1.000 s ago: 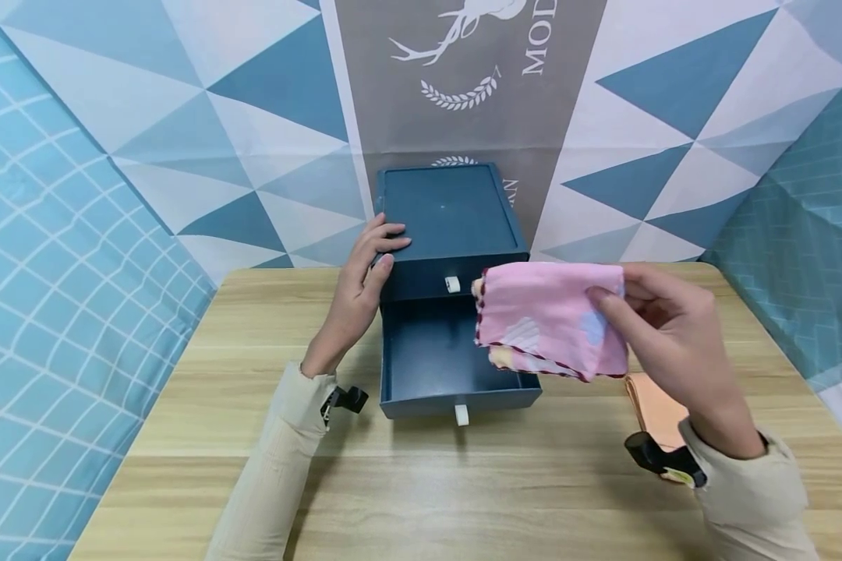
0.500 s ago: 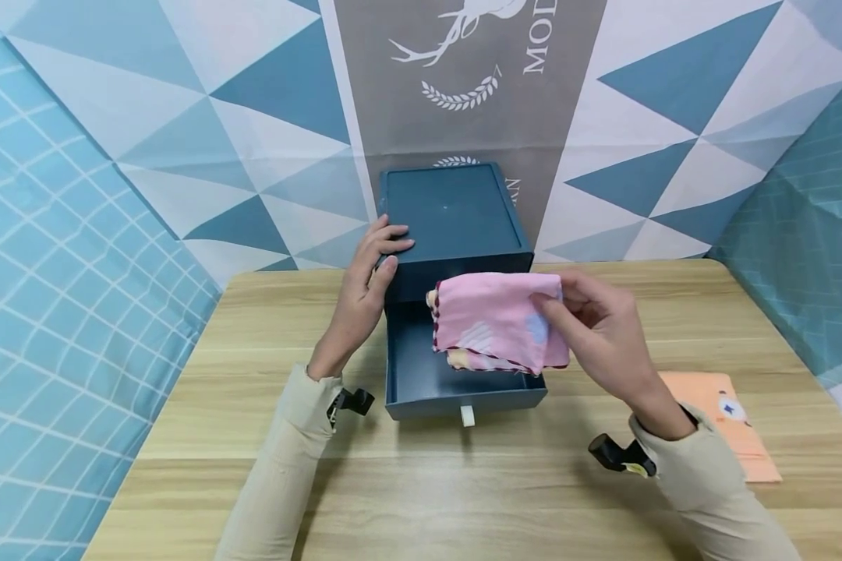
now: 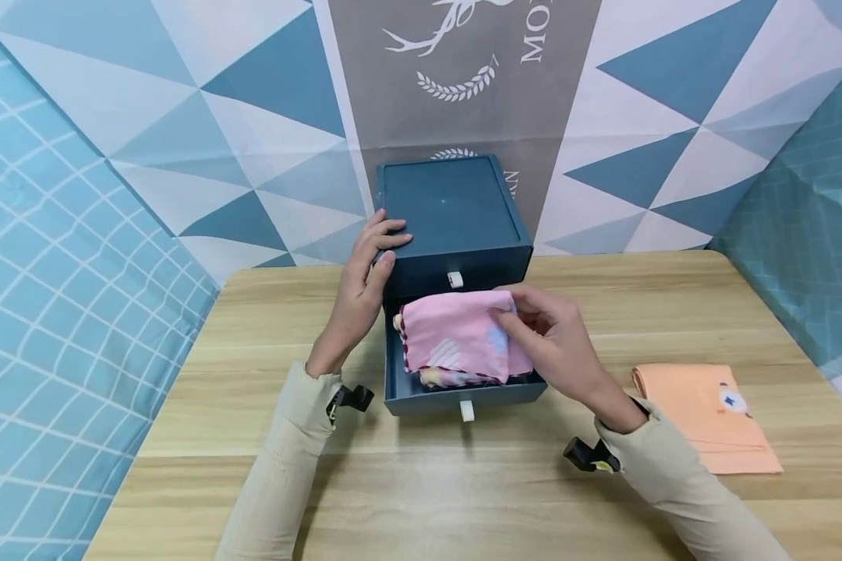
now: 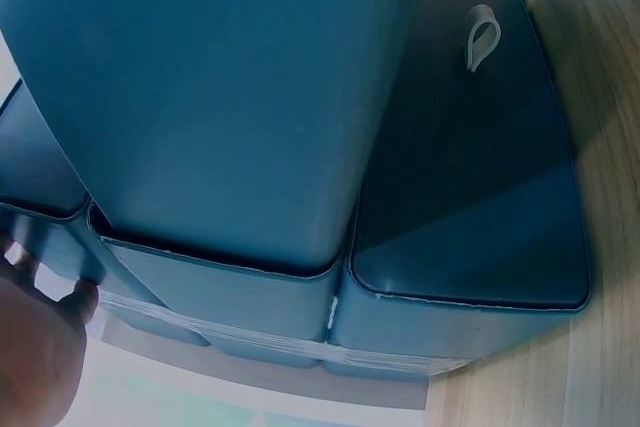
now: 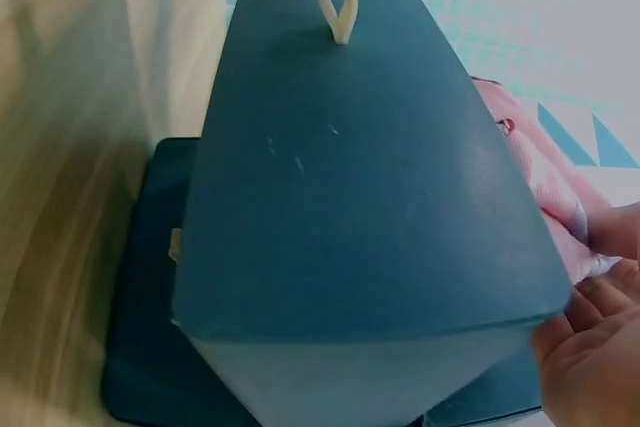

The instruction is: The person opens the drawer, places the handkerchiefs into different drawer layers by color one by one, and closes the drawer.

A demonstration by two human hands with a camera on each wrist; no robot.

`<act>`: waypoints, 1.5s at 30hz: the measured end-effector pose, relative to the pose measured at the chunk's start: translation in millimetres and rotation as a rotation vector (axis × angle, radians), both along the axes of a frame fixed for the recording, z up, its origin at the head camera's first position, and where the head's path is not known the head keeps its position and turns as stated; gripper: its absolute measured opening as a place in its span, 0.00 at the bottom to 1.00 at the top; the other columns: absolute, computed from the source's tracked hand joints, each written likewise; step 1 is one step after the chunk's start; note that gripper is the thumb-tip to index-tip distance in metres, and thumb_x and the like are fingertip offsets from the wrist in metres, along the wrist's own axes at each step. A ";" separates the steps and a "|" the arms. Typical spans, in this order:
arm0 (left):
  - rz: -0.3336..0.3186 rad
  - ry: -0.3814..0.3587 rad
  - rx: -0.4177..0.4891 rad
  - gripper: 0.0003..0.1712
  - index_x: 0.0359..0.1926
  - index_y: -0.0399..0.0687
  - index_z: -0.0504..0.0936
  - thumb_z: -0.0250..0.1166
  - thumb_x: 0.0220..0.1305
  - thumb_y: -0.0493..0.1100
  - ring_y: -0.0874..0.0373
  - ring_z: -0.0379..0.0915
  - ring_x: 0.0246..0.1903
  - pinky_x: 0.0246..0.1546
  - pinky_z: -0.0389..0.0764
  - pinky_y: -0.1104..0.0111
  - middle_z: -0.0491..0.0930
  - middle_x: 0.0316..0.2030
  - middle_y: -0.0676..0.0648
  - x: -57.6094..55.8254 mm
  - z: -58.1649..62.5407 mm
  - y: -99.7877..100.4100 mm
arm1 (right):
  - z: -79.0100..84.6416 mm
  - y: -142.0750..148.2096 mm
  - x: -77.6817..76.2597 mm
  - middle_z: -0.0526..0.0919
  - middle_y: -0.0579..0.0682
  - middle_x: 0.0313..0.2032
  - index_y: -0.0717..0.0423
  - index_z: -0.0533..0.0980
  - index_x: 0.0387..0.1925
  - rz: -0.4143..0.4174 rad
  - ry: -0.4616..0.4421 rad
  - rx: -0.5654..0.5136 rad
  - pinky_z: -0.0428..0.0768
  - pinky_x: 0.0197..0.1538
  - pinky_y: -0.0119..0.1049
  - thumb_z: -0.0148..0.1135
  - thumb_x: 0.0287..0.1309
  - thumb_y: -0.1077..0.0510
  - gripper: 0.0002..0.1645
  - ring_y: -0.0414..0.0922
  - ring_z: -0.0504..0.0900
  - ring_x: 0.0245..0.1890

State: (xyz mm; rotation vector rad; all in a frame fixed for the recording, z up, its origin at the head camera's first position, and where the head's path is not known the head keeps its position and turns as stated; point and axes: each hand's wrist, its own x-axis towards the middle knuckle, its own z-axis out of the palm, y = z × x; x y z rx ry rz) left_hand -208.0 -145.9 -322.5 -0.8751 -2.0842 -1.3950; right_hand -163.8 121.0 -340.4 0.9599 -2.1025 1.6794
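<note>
A dark blue drawer cabinet [image 3: 449, 204] stands at the back of the table, its drawer [image 3: 431, 402] below the top one pulled out. My right hand [image 3: 560, 343] pinches the right edge of a folded pink towel [image 3: 452, 327] with dark red edging, which lies low within the drawer's opening. Whether the towel touches the drawer floor, I cannot tell. Against the cabinet's upper left edge rests my left hand [image 3: 356, 292], fingers laid out over the top. In the right wrist view, the drawer front [image 5: 350, 177] hides much of the towel [image 5: 540, 172].
An orange folded towel [image 3: 709, 421] with an animal face lies on the table's right side. The wooden table [image 3: 435, 483] extends in front of the cabinet. A patterned cloth backdrop [image 3: 463, 93] rises directly behind. White loop pulls [image 3: 454, 279] stick out from the drawers.
My right hand has carried the pink towel leftward and down, from right of the cabinet into the pulled-out drawer's opening. The left hand has stayed on the cabinet.
</note>
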 end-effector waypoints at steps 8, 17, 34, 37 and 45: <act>-0.007 0.008 -0.004 0.18 0.57 0.28 0.76 0.45 0.76 0.33 0.38 0.44 0.75 0.75 0.45 0.57 0.67 0.64 0.30 -0.7 1.7 0.7 | -7.8 -4.8 -3.7 0.88 0.51 0.36 0.57 0.80 0.49 -0.021 -0.033 0.020 0.76 0.24 0.31 0.59 0.65 0.71 0.14 0.45 0.78 0.23; -0.005 0.009 -0.004 0.18 0.57 0.28 0.76 0.45 0.76 0.32 0.38 0.44 0.75 0.75 0.44 0.57 0.67 0.64 0.30 0.2 1.9 -0.4 | -19.0 -10.9 -11.7 0.88 0.48 0.35 0.56 0.80 0.47 -0.041 -0.044 0.101 0.78 0.26 0.31 0.61 0.66 0.67 0.11 0.42 0.80 0.22; 0.001 0.003 -0.015 0.18 0.58 0.29 0.76 0.45 0.77 0.33 0.39 0.43 0.75 0.75 0.44 0.57 0.67 0.65 0.30 1.7 2.5 -2.4 | -18.1 -11.2 -10.9 0.80 0.42 0.28 0.56 0.80 0.45 -0.132 0.128 0.379 0.73 0.27 0.32 0.66 0.64 0.62 0.08 0.36 0.73 0.23; 0.006 -0.001 -0.019 0.18 0.58 0.29 0.76 0.46 0.76 0.33 0.39 0.44 0.75 0.75 0.45 0.57 0.67 0.65 0.31 1.5 3.2 -3.1 | -17.0 -10.9 -10.2 0.85 0.47 0.35 0.58 0.81 0.46 -0.164 0.149 0.410 0.79 0.34 0.36 0.68 0.61 0.61 0.11 0.40 0.80 0.30; 0.018 -0.016 -0.028 0.18 0.58 0.30 0.76 0.46 0.75 0.31 0.41 0.44 0.76 0.75 0.46 0.57 0.67 0.66 0.32 2.5 4.1 -4.6 | -14.8 -8.8 -11.0 0.85 0.56 0.44 0.61 0.79 0.54 -0.214 0.167 0.477 0.81 0.47 0.49 0.70 0.58 0.62 0.21 0.50 0.82 0.45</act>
